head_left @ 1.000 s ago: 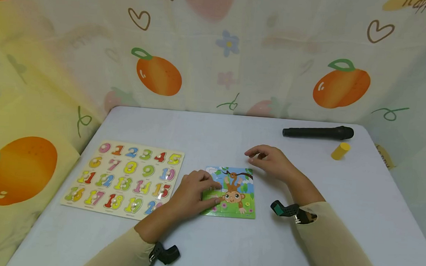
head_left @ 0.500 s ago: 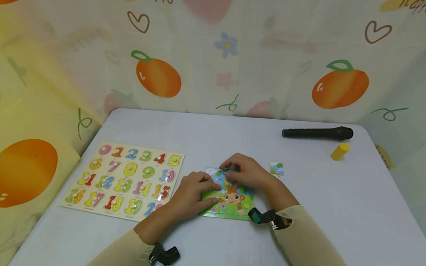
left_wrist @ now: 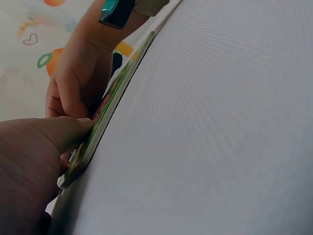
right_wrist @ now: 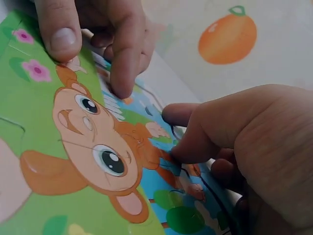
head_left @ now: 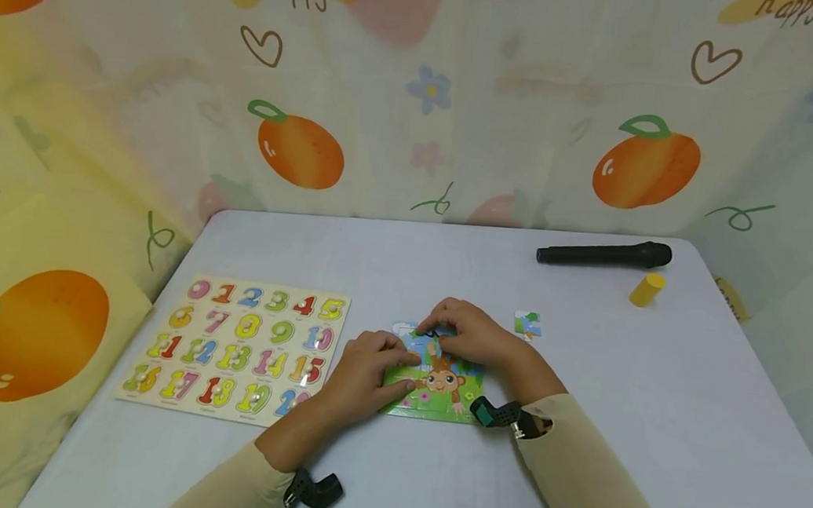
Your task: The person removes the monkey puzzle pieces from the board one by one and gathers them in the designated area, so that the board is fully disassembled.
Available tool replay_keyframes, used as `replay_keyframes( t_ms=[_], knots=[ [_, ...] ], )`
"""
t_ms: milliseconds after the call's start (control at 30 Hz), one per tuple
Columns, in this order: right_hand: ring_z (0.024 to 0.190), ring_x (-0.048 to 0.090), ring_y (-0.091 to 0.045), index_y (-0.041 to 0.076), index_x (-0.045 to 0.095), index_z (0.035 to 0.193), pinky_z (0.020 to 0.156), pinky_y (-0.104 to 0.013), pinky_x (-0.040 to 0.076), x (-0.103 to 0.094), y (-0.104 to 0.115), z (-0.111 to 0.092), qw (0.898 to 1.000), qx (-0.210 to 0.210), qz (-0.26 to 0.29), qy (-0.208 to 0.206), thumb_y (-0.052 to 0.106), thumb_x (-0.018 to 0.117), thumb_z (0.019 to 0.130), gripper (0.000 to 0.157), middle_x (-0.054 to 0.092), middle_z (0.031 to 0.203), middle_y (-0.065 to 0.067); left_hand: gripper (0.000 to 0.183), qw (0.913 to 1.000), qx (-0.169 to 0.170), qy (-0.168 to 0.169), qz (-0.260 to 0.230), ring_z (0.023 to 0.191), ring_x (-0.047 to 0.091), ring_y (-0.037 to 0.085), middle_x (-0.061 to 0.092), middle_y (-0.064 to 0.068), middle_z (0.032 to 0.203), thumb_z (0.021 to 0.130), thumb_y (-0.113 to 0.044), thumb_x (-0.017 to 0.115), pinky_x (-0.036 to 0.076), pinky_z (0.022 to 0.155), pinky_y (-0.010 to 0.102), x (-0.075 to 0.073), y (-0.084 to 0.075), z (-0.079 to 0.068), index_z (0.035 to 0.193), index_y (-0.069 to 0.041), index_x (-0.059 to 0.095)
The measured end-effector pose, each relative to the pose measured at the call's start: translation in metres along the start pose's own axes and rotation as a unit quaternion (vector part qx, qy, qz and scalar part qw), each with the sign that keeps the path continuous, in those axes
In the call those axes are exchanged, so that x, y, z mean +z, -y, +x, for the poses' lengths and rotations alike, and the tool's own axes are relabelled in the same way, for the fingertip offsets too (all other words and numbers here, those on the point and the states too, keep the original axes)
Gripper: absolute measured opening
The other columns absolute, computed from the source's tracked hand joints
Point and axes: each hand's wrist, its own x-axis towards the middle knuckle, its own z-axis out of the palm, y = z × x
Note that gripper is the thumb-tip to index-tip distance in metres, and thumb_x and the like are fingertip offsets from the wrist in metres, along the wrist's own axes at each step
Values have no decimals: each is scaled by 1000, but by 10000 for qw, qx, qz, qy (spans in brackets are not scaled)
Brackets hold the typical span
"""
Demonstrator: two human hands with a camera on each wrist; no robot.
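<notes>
A square jigsaw puzzle (head_left: 431, 410) with a cartoon monkey lies flat on the table in the head view. My left hand (head_left: 370, 371) rests on its left side, thumb and index finger stretched out onto the picture. From the right wrist view, the left thumb (right_wrist: 63, 41) presses beside the monkey's face. My right hand (head_left: 472, 333) is over the puzzle's upper part, fingers bent, with thumb and index fingertips down at the branch; I cannot tell whether they pinch a piece or press on it. A loose puzzle piece (head_left: 527, 324) lies to the right, beyond my right wrist.
A cream number board (head_left: 233, 352) with numerals from 0 to 20 lies at the left, its lower right corner behind my left forearm. At the back right are a black microphone (head_left: 605, 254) and a small yellow cylinder (head_left: 648, 290). A printed curtain hangs behind the table.
My right hand has moved left onto the upper part of the puzzle, uncovering the loose piece at the right, then has stayed there. My left hand has kept its place on the puzzle.
</notes>
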Motion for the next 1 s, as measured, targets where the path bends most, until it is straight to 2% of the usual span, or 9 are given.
replay_keyframes(
  t_ms=[100,333,500,767,1000],
  knots=[
    [117,59,-25,14,81,121,101,-43,47,-2,1,1,9999,49,-25,112,-6,65,91,39,64,122,-4,31,10000,18,-17,-8,104,53,22,62,1,116,91,-29,87,40,93,48,0,0,1,120,-20,83],
    [128,53,-30,14,79,127,112,-51,42,-11,1,3,9978,274,148,584,-10,63,91,46,60,131,-6,31,10000,10,-10,63,105,52,21,62,1,116,91,-29,87,40,91,46,1,1,2,120,-20,83],
    [132,51,-31,15,77,129,114,-53,40,-15,0,4,9960,378,185,792,-12,61,91,49,58,135,-7,31,10000,-28,33,45,104,52,21,62,0,116,92,-30,87,39,90,45,1,1,3,121,-21,83],
    [131,52,-30,14,78,125,114,-53,40,-13,5,5,9964,319,180,770,-15,61,85,52,60,133,-6,30,9999,-96,43,-6,107,53,22,62,1,117,92,-30,86,40,93,47,0,0,2,121,-20,83],
    [129,53,-29,14,78,122,111,-50,42,-10,8,4,9969,384,309,611,-14,68,82,49,62,131,-5,31,9997,-213,105,-57,110,52,21,62,0,117,92,-31,87,39,94,47,0,0,0,122,-21,83]
  ],
)
